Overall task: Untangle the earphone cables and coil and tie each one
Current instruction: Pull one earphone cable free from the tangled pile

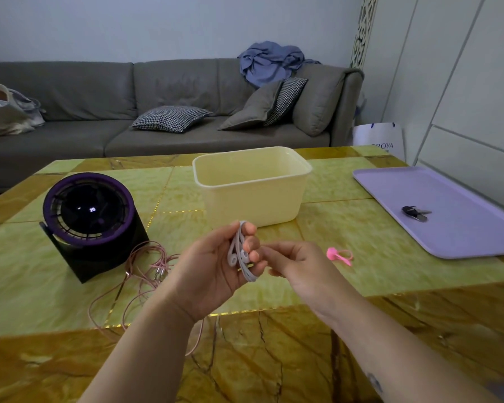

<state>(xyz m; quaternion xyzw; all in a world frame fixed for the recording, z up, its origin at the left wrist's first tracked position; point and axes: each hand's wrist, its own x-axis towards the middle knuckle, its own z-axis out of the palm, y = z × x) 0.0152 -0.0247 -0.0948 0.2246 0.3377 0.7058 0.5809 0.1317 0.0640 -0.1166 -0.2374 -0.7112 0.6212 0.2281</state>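
Above green table [317, 286], left hand [213, 269] grips coiled white earphones [239, 251].

Soft, even, fairly dim indoor light with a cool cast leaves the grey fabric sofa [99, 91] murky. It throws only faint, diffuse shadows at the base of the cream plastic tub [253, 193] and of the round black-and-purple fan [90, 216], whose display glows white. The glossy yellow-green marble-patterned table [346, 283] has a mild sheen with bright glints along its gold seams. Wide-angle distortion bows its edges and tilts the white cabinet panels [463, 97] at right, and fine detail is smeared, so the pale grey earphone cable [233, 258] in the left hand [216, 266] looks soft-edged.
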